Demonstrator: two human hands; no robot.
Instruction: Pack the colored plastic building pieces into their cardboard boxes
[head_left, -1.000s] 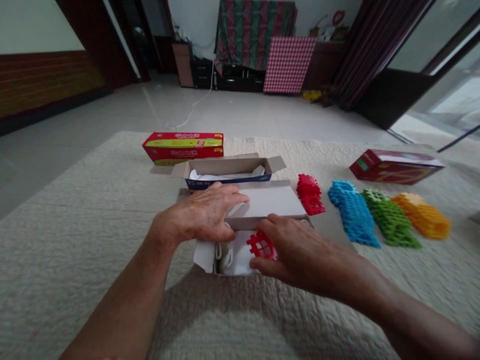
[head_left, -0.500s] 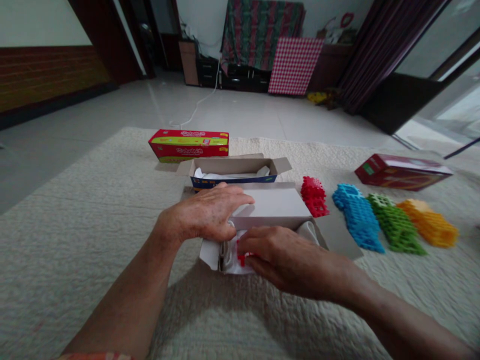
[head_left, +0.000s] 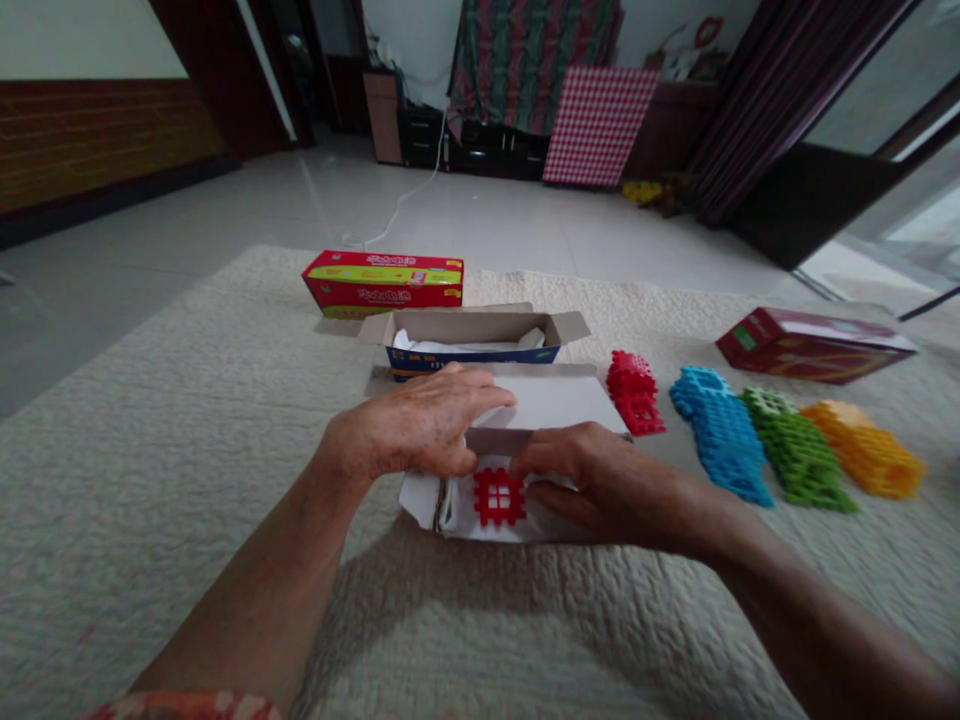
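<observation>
- Left hand (head_left: pixel 420 420): I have it resting across the left part of the white box's (head_left: pixel 418 500) laid-back lid (head_left: pixel 555 395), thumb apart from the fingers and at the opening.
- Right hand (head_left: pixel 600 485): I note it over the opening, thumb and forefinger apart, tips just beside the red block (head_left: pixel 499 497); I cannot tell whether they touch it.
- Red block: it lies flat on white lining (head_left: pixel 461 515) in the box's left half.
- Beyond the lid I record an open blue box (head_left: pixel 480 355); behind that, a red box (head_left: pixel 382 285) near the far edge of the mat (head_left: pixel 187 420).
- Toward the mat's right edge I log red (head_left: pixel 634 392), blue (head_left: pixel 721 435), green (head_left: pixel 799 455) and yellow (head_left: pixel 866 450) stacks of blocks, a maroon box (head_left: pixel 817 345) behind them.
</observation>
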